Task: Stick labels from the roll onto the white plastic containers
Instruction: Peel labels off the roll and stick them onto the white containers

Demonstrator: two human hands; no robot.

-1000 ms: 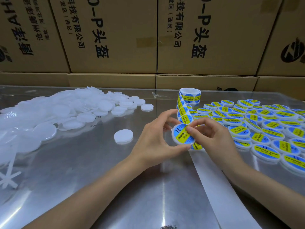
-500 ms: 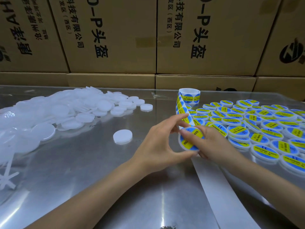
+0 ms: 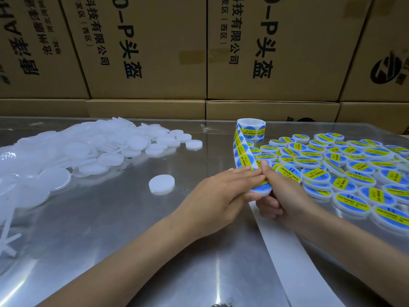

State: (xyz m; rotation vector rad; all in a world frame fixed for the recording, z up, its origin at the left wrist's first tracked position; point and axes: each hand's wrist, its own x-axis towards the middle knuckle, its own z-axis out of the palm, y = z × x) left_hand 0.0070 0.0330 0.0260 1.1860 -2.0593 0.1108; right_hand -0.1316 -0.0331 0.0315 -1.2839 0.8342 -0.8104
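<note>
Head view: the labelled container point(image 3: 261, 188) is held in the right hand point(image 3: 285, 196), its grip curled round it; the flat-fingered left hand point(image 3: 221, 191) presses from the left; labelled pile point(image 3: 354, 169) lies rightward on the counter point(image 3: 155, 251)

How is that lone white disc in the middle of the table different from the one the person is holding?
The lone disc is bare white plastic; the held disc shows a blue and yellow label. The lone disc lies flat on the table, untouched; the held disc is lifted and tilted between the left hand and right hand, largely hidden by fingers. Both look like round, shallow white containers of similar size.
</note>
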